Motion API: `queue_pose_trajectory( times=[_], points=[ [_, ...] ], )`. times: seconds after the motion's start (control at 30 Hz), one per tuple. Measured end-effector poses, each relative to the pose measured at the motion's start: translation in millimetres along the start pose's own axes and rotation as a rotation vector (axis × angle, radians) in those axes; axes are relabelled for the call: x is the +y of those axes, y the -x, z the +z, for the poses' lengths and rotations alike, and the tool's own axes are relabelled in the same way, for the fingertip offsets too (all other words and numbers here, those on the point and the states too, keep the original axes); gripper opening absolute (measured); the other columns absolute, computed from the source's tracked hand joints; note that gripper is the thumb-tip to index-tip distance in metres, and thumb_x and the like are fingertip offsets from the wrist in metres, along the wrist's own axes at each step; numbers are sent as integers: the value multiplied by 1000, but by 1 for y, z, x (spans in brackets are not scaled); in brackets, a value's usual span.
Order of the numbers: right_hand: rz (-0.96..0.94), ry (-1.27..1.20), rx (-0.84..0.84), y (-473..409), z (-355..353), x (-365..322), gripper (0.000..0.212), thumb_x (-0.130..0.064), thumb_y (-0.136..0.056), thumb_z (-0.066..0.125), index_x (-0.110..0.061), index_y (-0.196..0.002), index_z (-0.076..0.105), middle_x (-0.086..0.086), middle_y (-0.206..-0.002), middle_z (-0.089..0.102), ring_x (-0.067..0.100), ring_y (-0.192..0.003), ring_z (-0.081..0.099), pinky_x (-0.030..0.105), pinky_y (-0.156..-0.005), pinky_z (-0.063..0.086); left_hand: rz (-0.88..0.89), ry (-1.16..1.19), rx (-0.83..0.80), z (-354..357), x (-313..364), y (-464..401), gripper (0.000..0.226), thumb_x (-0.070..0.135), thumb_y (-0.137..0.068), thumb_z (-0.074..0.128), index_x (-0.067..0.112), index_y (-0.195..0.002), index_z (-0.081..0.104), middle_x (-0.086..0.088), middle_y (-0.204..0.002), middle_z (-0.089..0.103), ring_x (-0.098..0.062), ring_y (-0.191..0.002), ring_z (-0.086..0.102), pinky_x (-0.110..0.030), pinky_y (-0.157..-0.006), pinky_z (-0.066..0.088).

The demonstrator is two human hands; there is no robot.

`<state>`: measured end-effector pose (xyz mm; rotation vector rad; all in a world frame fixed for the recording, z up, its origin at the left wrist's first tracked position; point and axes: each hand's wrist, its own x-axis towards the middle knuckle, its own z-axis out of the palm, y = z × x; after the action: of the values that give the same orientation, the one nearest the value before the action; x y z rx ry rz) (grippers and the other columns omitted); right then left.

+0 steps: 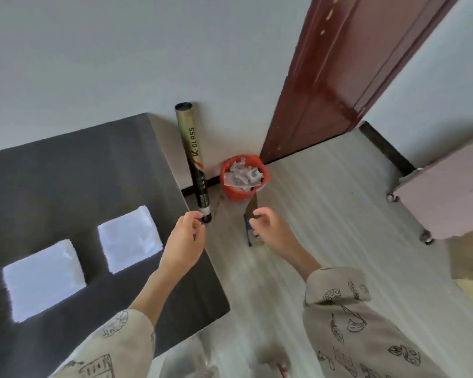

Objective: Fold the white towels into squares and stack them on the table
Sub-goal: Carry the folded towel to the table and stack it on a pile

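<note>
My sleeves [347, 317] frame the near view. Both hands are raised, loosely curled and grasping nothing: the left hand [185, 241] hangs over the table's right edge, the right hand [271, 227] over bare floor [325, 208], which I judge a pause between towels. Two folded towels lie apart on the dark table [66, 173], near towel [43, 278] and far towel [129, 237] side by side, not yet stacked; the far one sits just beside my left hand, with free cloth around both. Beyond, a tube [193, 156] leans on the wall beside a red bin [243, 177] at the door [339, 77].
</note>
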<state>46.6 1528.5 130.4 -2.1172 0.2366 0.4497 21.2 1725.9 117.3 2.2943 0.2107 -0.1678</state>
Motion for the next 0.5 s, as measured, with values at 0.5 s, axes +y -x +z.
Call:
queue_pose_trajectory(
  times=[0.5],
  points=[
    [278, -310, 642, 225, -357, 287, 11, -19, -91, 57, -21, -102, 52, 6, -88, 61, 21, -76, 59, 25, -61, 43, 741, -122, -653, 326, 344, 102, 21, 11, -92, 51, 8, -113, 57, 1, -96, 56, -15, -80, 58, -21, -74, 41]
  ],
)
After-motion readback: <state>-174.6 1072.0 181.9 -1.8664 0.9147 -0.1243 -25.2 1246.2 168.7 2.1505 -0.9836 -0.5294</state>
